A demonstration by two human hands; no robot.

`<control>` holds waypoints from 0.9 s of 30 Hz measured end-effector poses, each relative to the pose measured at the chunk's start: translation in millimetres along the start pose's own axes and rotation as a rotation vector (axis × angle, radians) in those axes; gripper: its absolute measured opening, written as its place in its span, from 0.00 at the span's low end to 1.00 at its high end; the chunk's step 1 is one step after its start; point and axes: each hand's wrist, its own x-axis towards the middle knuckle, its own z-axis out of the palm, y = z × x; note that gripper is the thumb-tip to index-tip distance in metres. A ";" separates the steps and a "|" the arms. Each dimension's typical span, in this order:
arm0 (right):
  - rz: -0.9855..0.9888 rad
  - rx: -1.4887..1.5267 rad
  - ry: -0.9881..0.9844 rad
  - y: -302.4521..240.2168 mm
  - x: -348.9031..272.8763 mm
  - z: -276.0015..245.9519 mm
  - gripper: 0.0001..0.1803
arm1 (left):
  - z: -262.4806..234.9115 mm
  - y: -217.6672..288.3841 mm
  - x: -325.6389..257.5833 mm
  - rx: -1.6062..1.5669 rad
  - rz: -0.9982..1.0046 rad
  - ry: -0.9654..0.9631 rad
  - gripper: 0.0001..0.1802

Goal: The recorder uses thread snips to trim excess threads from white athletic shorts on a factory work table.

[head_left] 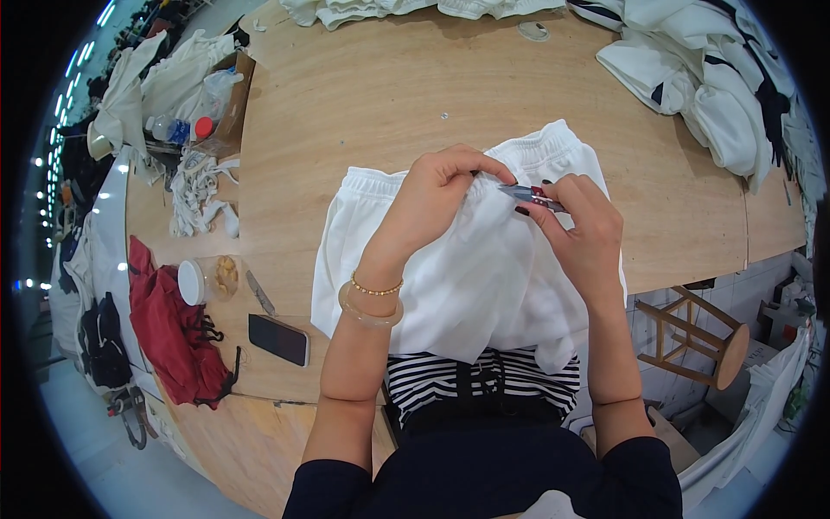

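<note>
A white garment with a gathered elastic waistband, which looks like shorts (484, 268), lies over the table's near edge and hangs toward my lap. My left hand (441, 195) pinches a bit of its cloth just below the waistband. In my right hand (579, 216) is a small pair of thread snips (538, 197) with red on the handle and grey blades. The blade tips point left and meet the cloth by my left fingertips. Whether they touch a thread is too small to make out.
Left on the wooden table (346, 95) are a black phone (278, 340), a clear jar with a white lid (192, 282), a red cloth bag (169, 324) and a cardboard box (235, 104). White garments (692, 86) pile at the far right. A wooden stool (692, 337) stands below, right.
</note>
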 end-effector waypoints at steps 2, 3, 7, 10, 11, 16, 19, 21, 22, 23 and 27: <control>-0.010 0.001 -0.013 0.3 0.5 -0.8 0.14 | 0.9 0.1 -0.3 -0.022 0.006 0.005 0.18; -0.020 0.002 -0.027 0.3 0.7 -1.0 0.14 | 1.0 0.1 -0.4 -0.043 0.012 0.010 0.18; 0.093 0.113 -0.009 -0.2 -2.6 0.7 0.14 | -0.7 -1.7 -0.1 -0.022 -0.049 0.012 0.20; 0.153 0.146 0.057 0.1 -1.0 -0.2 0.14 | 0.7 -2.6 0.2 -0.062 -0.029 0.059 0.21; 0.141 0.117 0.049 -1.3 0.7 -1.5 0.14 | 0.3 0.2 0.0 -0.035 -0.057 0.052 0.21; 0.074 0.046 0.023 -1.3 2.6 0.6 0.15 | 1.2 5.5 -2.0 -0.024 -0.102 0.058 0.20; 0.117 0.045 -0.007 -2.8 2.4 2.0 0.15 | 1.4 3.5 -1.9 -0.036 -0.097 0.052 0.18; 0.261 0.357 0.049 1.0 -0.4 7.9 0.15 | 2.7 -1.4 -2.2 -0.044 -0.073 0.096 0.14; 0.260 0.358 0.049 0.8 0.5 6.7 0.15 | 2.1 -2.6 -2.6 -0.043 -0.073 0.096 0.14; 0.225 0.254 0.039 0.4 2.0 3.6 0.15 | 1.2 -3.5 -2.9 -0.034 -0.079 0.103 0.12; 0.147 0.086 -0.018 -2.8 6.3 -5.2 0.16 | 1.7 0.8 -2.7 -0.033 -0.111 0.102 0.10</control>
